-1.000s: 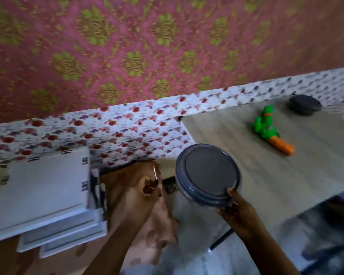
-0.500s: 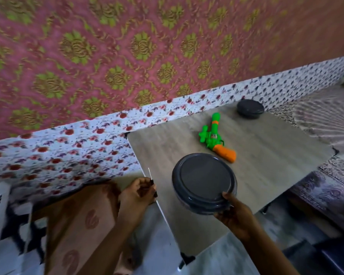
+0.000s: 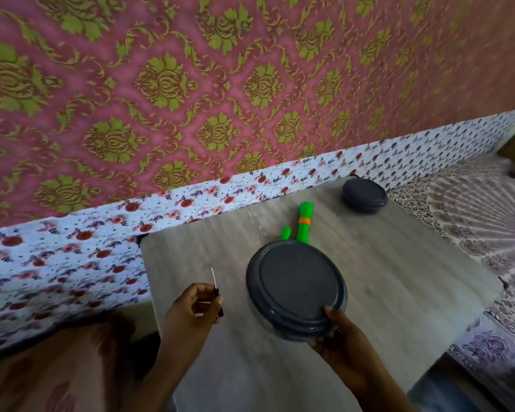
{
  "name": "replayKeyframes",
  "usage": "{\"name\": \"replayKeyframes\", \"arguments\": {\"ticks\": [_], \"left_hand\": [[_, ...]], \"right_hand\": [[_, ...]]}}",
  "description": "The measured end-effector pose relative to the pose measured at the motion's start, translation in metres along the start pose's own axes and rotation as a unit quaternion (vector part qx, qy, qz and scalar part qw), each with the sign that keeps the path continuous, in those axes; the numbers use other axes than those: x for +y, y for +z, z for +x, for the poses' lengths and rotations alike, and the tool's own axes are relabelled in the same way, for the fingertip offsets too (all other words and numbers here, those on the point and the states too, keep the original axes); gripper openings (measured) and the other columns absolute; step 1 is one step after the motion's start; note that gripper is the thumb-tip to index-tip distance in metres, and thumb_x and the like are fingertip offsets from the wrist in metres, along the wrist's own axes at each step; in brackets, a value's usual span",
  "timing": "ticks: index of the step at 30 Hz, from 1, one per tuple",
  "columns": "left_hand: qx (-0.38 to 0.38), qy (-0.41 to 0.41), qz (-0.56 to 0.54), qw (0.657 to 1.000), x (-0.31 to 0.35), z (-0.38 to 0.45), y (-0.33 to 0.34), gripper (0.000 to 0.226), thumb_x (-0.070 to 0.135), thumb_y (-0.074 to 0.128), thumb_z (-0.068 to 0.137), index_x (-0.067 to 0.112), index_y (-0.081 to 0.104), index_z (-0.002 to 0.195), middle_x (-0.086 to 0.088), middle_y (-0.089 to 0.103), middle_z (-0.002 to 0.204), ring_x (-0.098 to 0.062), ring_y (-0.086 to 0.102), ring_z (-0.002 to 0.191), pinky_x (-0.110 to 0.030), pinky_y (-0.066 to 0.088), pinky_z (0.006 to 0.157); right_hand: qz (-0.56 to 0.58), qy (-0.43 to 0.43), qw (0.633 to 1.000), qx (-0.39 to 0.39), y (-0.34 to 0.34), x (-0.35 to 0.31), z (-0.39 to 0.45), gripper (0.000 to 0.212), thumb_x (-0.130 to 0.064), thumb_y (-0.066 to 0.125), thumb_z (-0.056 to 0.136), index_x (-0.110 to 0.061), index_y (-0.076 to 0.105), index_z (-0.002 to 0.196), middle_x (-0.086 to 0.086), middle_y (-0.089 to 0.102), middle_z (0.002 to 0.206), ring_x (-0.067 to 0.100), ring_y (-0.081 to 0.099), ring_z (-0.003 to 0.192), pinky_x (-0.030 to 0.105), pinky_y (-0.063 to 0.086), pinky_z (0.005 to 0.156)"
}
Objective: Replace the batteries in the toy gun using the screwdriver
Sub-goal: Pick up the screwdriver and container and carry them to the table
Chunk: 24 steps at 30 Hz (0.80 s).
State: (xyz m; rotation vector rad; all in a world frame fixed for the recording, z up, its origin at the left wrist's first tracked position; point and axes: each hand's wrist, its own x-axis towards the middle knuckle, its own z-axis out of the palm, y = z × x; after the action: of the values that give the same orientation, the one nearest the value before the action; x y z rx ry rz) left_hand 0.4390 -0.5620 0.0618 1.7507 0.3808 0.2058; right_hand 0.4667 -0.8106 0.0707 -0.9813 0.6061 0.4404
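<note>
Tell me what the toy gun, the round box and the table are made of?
Toy gun: probably plastic, bright green and orange with a smooth moulded look.
Round box: likely plastic too, a dull grey lid with a ridged rim.
Table: looks like wood or a wood-look board, pale grey grain lines, matt.

The wall [image 3: 191, 84] is pink with green-gold damask. Below it runs white cloth [image 3: 72, 257] printed with red flowers. The table [image 3: 399, 278] is grey woodgrain. Both lids [image 3: 295, 281] are dark grey. The gun [image 3: 304, 221] is green, banded orange.
</note>
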Motion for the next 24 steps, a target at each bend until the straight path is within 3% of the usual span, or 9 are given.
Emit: {"name": "replayKeyframes", "arguments": {"ticks": [4,8,11,13,16,19,21,24], "left_hand": [[0.029,-0.004,-0.003,1.0,-0.001,0.024,0.031,0.019,0.007,0.067,0.084,0.025,0.062,0.084,0.001,0.069,0.078,-0.018,0.069,0.07,-0.02,0.056,0.059],[0.094,-0.036,-0.03,0.994,-0.002,0.05,0.086,0.019,0.006,0.066,0.085,0.024,0.063,0.084,-0.001,0.07,0.077,-0.015,0.068,0.071,-0.031,0.057,0.068],[0.151,-0.037,-0.05,0.987,0.001,0.066,0.14,0.021,0.002,0.065,0.085,0.023,0.064,0.084,-0.002,0.069,0.074,-0.006,0.064,0.062,-0.037,0.057,0.07],[0.174,-0.036,-0.061,0.982,0.003,0.072,0.177,0.023,0.0,0.064,0.085,0.024,0.063,0.084,0.0,0.069,0.069,-0.003,0.063,0.059,-0.037,0.055,0.071],[0.193,-0.042,-0.09,0.976,0.016,0.078,0.227,0.027,-0.004,0.061,0.086,0.023,0.063,0.084,0.011,0.07,0.066,-0.001,0.061,0.056,-0.029,0.055,0.065],[0.23,-0.054,-0.134,0.963,0.025,0.08,0.272,0.025,-0.003,0.06,0.087,0.022,0.063,0.085,0.007,0.07,0.069,0.0,0.062,0.057,-0.017,0.054,0.056],[0.245,-0.05,-0.141,0.958,0.032,0.078,0.298,0.025,-0.002,0.06,0.087,0.023,0.063,0.086,0.002,0.068,0.074,-0.001,0.062,0.058,-0.016,0.054,0.055],[0.245,-0.042,-0.135,0.959,0.044,0.071,0.327,0.027,-0.006,0.057,0.087,0.02,0.061,0.084,0.009,0.069,0.064,0.001,0.062,0.054,-0.013,0.052,0.052]], "right_hand": [[-0.017,-0.011,1.0,-0.013,-0.01,-0.051,0.046,0.029,-0.013,0.06,0.078,-0.002,0.055,0.105,0.008,0.06,0.065,0.018,0.05,0.053,0.025,0.052,0.046],[-0.062,-0.028,0.997,-0.039,-0.037,-0.111,0.102,0.025,-0.013,0.057,0.082,-0.003,0.057,0.104,0.007,0.069,0.066,0.016,0.063,0.052,0.027,0.055,0.05],[-0.124,-0.032,0.99,-0.064,-0.069,-0.155,0.141,0.039,-0.02,0.062,0.073,-0.003,0.059,0.107,0.009,0.067,0.079,0.018,0.062,0.065,0.033,0.053,0.058],[-0.144,-0.027,0.987,-0.073,-0.092,-0.183,0.161,0.035,-0.021,0.062,0.073,-0.003,0.06,0.104,0.012,0.065,0.09,0.024,0.06,0.077,0.037,0.051,0.066],[-0.149,-0.01,0.986,-0.068,-0.127,-0.22,0.183,0.024,-0.015,0.058,0.082,-0.005,0.059,0.103,0.014,0.064,0.096,0.027,0.059,0.084,0.038,0.05,0.071],[-0.147,0.013,0.988,-0.056,-0.167,-0.252,0.201,0.014,-0.012,0.057,0.086,-0.004,0.056,0.098,0.01,0.06,0.082,0.026,0.057,0.079,0.038,0.05,0.066],[-0.14,0.026,0.989,-0.049,-0.195,-0.272,0.212,0.014,-0.012,0.059,0.085,-0.004,0.054,0.095,0.011,0.056,0.082,0.025,0.056,0.078,0.037,0.049,0.063],[-0.119,0.039,0.991,-0.042,-0.228,-0.292,0.226,0.018,-0.012,0.059,0.085,-0.005,0.051,0.1,0.013,0.054,0.086,0.025,0.055,0.079,0.036,0.05,0.062]]}}
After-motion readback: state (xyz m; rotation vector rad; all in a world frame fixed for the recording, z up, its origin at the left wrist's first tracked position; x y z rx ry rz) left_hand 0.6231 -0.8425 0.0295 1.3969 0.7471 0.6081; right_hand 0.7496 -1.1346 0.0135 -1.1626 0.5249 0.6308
